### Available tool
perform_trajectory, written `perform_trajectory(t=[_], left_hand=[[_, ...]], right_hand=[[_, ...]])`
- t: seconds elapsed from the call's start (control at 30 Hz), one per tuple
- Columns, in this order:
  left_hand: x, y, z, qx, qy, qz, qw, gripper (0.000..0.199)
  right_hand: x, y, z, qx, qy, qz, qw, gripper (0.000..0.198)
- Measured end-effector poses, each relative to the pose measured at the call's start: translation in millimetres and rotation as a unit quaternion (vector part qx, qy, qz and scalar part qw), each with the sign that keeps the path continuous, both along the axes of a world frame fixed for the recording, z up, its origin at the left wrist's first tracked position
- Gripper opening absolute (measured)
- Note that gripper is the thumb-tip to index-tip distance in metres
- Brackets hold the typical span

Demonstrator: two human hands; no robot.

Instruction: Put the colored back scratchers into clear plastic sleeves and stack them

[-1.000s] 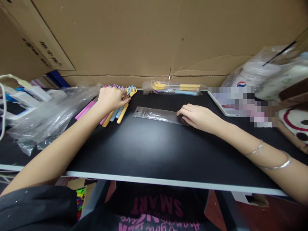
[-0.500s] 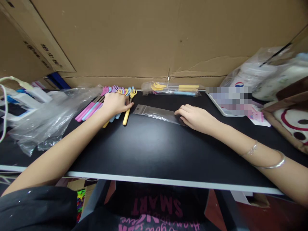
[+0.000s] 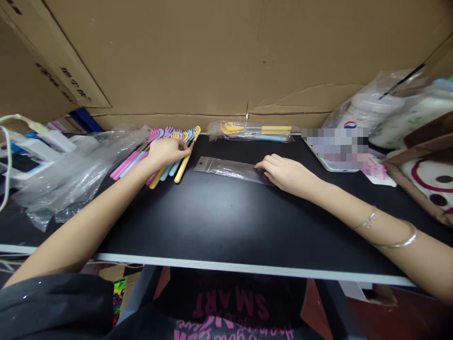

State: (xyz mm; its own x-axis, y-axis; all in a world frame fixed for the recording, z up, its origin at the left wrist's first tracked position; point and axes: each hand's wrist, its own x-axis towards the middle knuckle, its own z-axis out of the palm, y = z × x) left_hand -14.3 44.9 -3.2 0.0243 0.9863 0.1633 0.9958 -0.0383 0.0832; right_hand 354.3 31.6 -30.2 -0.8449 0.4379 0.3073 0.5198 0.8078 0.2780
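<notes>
My left hand (image 3: 168, 152) reaches over a row of small back scratchers (image 3: 130, 165) with pink, purple, blue and yellow claw heads and handles. Its thumb and fingers are closed on the shaft of the yellow back scratcher (image 3: 182, 169) at the row's right end, which slants with its claw up and to the right. Part of the row is hidden under this hand. A flat clear plastic bag (image 3: 226, 169) with a hanging hole lies on the black table. My right hand (image 3: 279, 171), fingers bent together, grips the bag's right end.
Against the cardboard wall (image 3: 226, 61) lies a filled bag (image 3: 255, 131) of yellow and blue back scratchers. Crumpled clear plastic (image 3: 71, 174) and white chargers (image 3: 38, 151) are on the left. On the right are a phone (image 3: 336, 165), a bagged cup (image 3: 371, 108) and a plush-faced box (image 3: 428, 184).
My left hand has tilted the yellow back scratcher and shifted its handle slightly left, closer to the row. My right hand and the flat bag have hardly moved.
</notes>
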Motion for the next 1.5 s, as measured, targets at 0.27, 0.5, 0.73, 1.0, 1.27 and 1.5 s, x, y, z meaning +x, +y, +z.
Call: perform_trajectory(t=[0.27,0.5,0.73,1.0,1.27,1.5], left_hand=[[21.9,-9.4,7.5,0.065,-0.207,-0.061,0.974,0.044],[76.0,-44.5,-2.6,-0.051,-0.502,-0.186,0.843,0.044],[106.4,-73.1,-13.8,-0.171,-0.604,-0.208,0.750,0.050],[103.2,-75.3,-12.8,-0.077,-0.428,-0.328,0.839,0.024],[74.0,-51.8,-11.9,0.118,-0.083,-0.353,0.925,0.036],[65.9,-42.9,-22.0,0.103,0.047,-0.319,0.941,0.042]], right_hand=[[-0.6,-1.5,2.8,-0.020,0.007,-0.009,1.000,0.031],[-12.2,-18.2,6.7,-0.077,0.139,-0.057,0.986,0.028],[-32.1,-50.8,10.2,-0.277,0.261,-0.026,0.924,0.033],[-36.1,-61.1,16.5,-0.329,0.295,-0.040,0.896,0.031],[-16.5,-21.4,24.7,-0.390,0.526,-0.094,0.750,0.034],[4.2,9.2,19.5,-0.405,0.580,-0.105,0.699,0.044]])
